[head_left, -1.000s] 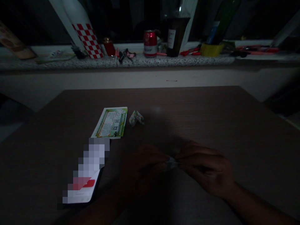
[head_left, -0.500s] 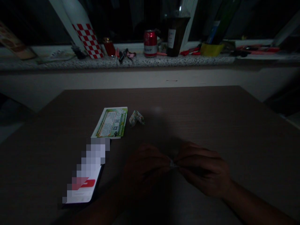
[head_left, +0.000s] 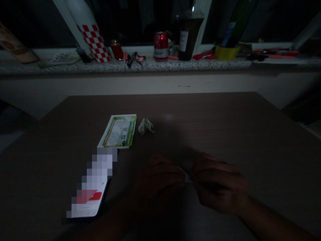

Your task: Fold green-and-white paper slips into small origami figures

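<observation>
Both hands sit slightly nearer the table's near edge than 0.5 s before, and the pale paper scrap (head_left: 187, 176) between them now shows as a thinner sliver than it did 1 s before. The left hand (head_left: 157, 180) and the right hand (head_left: 218, 184) meet fingertip to fingertip, and the 2 together pinch the scrap from opposite sides. The scrap lies just above the table (head_left: 225, 120), near the middle of its near edge. Dim light hides which fingers touch it, and whether it rests on the surface cannot be told.

Nothing else on the table has shifted. A green-and-white leaflet (head_left: 119, 131) lies flat left of centre, its long side running toward the far edge. Just beside its right edge, apart from it, lies 1 small folded paper piece (head_left: 146, 126). A flat object with a white and red face (head_left: 91, 190), partly blurred, lies toward the near left corner, its far end close to the leaflet's near edge.

Beyond the far edge, a speckled sill (head_left: 62, 67) carries a red can (head_left: 161, 46), a dark bottle (head_left: 187, 36) just right of it, and a red-and-white checkered container (head_left: 94, 42) further left.
</observation>
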